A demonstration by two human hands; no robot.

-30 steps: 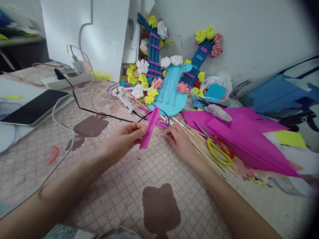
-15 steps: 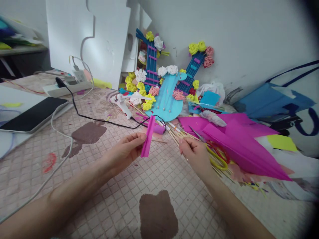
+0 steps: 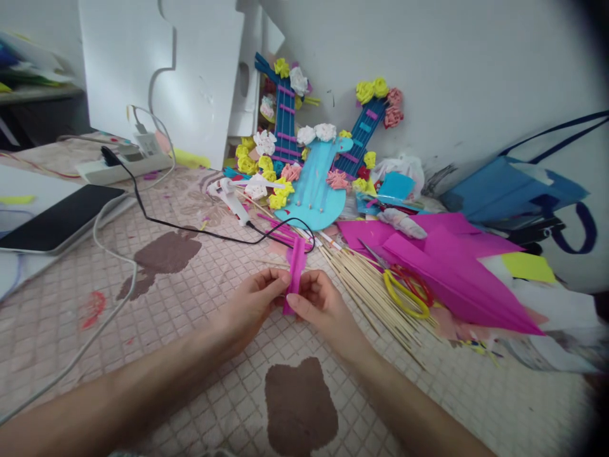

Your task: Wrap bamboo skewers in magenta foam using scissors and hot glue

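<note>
Holding a creased magenta paper strip (image 3: 299,259) between two hands, over a table with a grid-patterned surface (image 3: 228,409)

Item, paper strip: narrow, creased lengthwise, far end tipped slightly right; located between the hands, in front of the cord.
Item, left hand (image 3: 259,299): fingers closed, pinching the strip's left edge.
Item, right hand (image 3: 329,311): thumb laid on the strip's lower part, remaining fingers curled at its right side, gripping it; whether they hold anything more cannot be told.
Item, glue gun (image 3: 234,202): white, beyond the left hand, black cord (image 3: 204,235) attached, looping past the strip's far end.
Item, bamboo sticks (image 3: 368,285): loose bundle, right of the right hand.
Item, scissors (image 3: 375,254): yellow handle, across the sticks; a red handle (image 3: 423,289) just beside.
Item, magenta sheets (image 3: 442,270): overlapping, right of the scissors.
Item, light-blue cutout (image 3: 316,190): at the back, with white paper flowers (image 3: 325,132) along its top, between two dark-blue strung necks (image 3: 287,122).
Item, power strip (image 3: 124,168): white, far left, black plug inserted.
</note>
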